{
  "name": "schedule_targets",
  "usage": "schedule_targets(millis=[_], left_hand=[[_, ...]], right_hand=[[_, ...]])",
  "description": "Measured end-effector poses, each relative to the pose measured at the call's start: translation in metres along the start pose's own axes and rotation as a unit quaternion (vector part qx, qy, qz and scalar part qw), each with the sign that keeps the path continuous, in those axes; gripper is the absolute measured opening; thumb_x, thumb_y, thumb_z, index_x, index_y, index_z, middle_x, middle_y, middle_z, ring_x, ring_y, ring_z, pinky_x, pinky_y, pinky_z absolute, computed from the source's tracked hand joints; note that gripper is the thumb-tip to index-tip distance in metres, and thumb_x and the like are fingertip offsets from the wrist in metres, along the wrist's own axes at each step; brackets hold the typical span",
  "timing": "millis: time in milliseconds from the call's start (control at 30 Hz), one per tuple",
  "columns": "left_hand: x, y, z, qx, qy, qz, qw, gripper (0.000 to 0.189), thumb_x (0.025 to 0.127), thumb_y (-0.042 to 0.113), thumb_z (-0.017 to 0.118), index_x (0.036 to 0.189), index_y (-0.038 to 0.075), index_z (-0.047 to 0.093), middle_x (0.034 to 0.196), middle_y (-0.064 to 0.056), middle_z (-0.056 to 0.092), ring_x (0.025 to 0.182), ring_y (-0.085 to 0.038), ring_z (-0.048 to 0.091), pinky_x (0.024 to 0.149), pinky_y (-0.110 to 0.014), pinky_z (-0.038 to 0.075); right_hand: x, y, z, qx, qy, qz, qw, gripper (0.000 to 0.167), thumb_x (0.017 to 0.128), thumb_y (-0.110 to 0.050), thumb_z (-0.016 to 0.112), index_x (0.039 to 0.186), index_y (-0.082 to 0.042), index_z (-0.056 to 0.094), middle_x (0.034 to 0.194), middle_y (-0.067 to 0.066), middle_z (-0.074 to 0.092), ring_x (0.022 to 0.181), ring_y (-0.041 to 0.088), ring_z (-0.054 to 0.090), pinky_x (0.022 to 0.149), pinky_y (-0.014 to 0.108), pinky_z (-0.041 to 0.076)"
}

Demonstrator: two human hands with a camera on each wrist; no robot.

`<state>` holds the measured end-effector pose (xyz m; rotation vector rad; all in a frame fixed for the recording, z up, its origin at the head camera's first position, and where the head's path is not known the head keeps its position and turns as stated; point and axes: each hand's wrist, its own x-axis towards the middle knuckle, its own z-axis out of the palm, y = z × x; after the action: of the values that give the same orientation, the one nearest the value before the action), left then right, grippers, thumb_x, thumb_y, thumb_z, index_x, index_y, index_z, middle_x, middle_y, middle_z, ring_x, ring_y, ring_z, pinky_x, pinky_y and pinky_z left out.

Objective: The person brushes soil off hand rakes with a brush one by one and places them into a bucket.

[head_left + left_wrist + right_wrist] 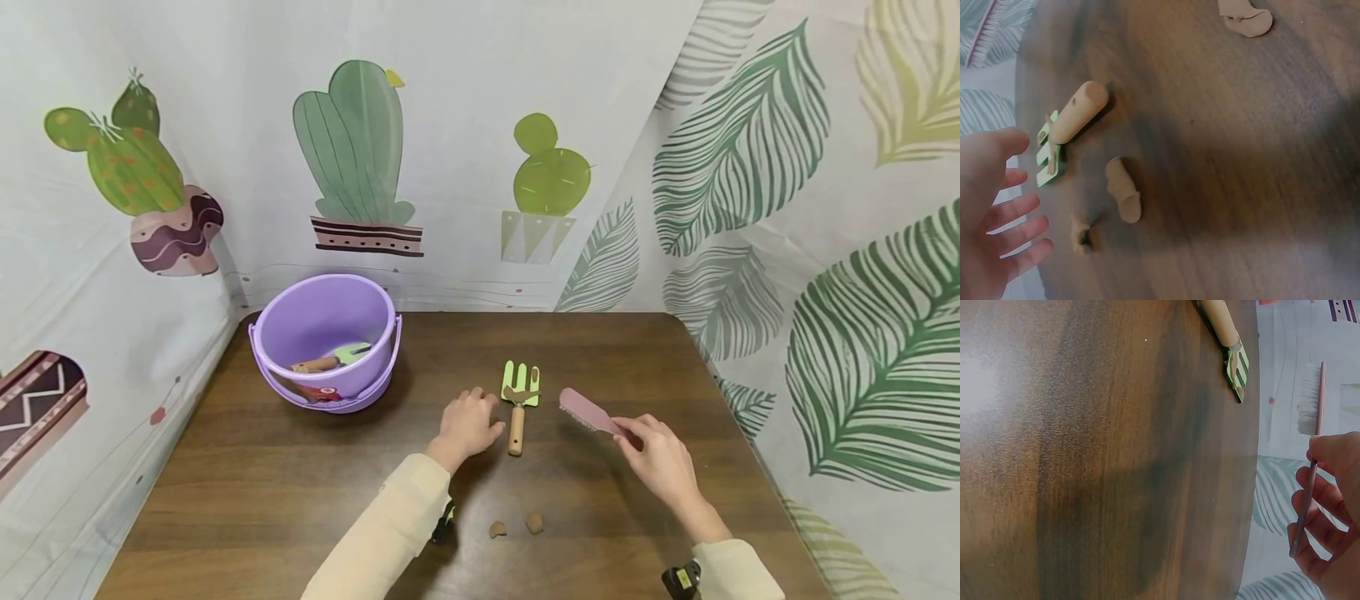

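My right hand (660, 462) holds a pink brush (587, 410) by its handle, bristles downward, above the table. In the right wrist view the thumb presses on the thin handle, with the pale bristles (1308, 407) beyond it. My left hand (469, 423), fingers extended, hovers just left of a small garden fork (517, 429). The fork has light green tines and a wooden handle, and brown clay-like bits (521, 394) lie across the tines. The left wrist view shows brown pieces (1124, 190) near the left hand, hidden by it in the head view.
A purple bucket (322, 292) stands at the table's back left, holding a wooden-handled green tool (330, 360). Two brown lumps (534, 522) lie nearer the front of the brown wooden table (600, 350). A printed cloth (465, 125) hangs behind the table.
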<state>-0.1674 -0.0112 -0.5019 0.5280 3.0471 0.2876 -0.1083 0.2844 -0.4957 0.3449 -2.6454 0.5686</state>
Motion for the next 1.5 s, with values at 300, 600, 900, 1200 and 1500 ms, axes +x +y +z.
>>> schedule_targets(millis=[300,600,900,1200,1500], left_hand=[[0.004,0.013,0.014,-0.014,-0.018,-0.016,0.9996,0.044,0.082,0.044,0.062,0.115,0.014,0.061,0.106,-0.007,0.060,0.094,-0.025,0.058,0.070,-0.038,0.052],[0.012,0.027,0.030,-0.005,-0.043,-0.070,0.9966,0.060,0.080,0.055,0.058,0.117,0.009,0.057,0.101,-0.009,0.057,0.091,-0.025,0.056,0.070,-0.038,0.050],[0.019,0.037,0.040,-0.024,-0.025,-0.093,0.9951,0.058,0.077,0.055,0.061,0.106,0.005,0.059,0.088,-0.007,0.053,0.081,-0.023,0.053,0.061,-0.036,0.048],[0.024,0.042,0.043,-0.013,-0.029,-0.119,0.9923,0.057,0.075,0.057,0.062,0.102,0.006,0.059,0.088,-0.007,0.049,0.080,-0.023,0.051,0.057,-0.036,0.047],[0.026,0.045,0.050,0.006,-0.026,-0.157,0.9873,0.065,0.072,0.062,0.062,0.107,0.008,0.059,0.091,-0.009,0.047,0.085,-0.025,0.051,0.060,-0.038,0.048]], right_hand=[[-0.004,0.001,0.000,-0.006,-0.003,0.005,1.0000,0.028,0.070,-0.009,0.077,0.097,-0.012,0.071,0.079,-0.002,0.061,0.061,0.011,0.047,0.048,0.024,0.037],[-0.009,0.003,0.002,-0.007,-0.010,0.014,0.9998,0.027,0.071,-0.011,0.076,0.098,-0.012,0.071,0.079,-0.002,0.062,0.060,0.010,0.046,0.048,0.023,0.035],[-0.013,0.005,0.005,-0.008,-0.010,0.018,0.9997,0.027,0.071,-0.011,0.076,0.097,-0.012,0.071,0.080,0.000,0.062,0.061,0.010,0.047,0.049,0.024,0.036],[-0.016,0.007,0.009,-0.008,-0.010,0.028,0.9995,0.025,0.071,-0.011,0.076,0.096,-0.013,0.071,0.079,-0.003,0.061,0.061,0.010,0.048,0.048,0.024,0.036],[-0.017,0.009,0.013,-0.011,-0.008,0.020,0.9997,0.024,0.071,-0.012,0.076,0.095,-0.015,0.071,0.077,-0.004,0.061,0.059,0.008,0.045,0.047,0.024,0.035]])
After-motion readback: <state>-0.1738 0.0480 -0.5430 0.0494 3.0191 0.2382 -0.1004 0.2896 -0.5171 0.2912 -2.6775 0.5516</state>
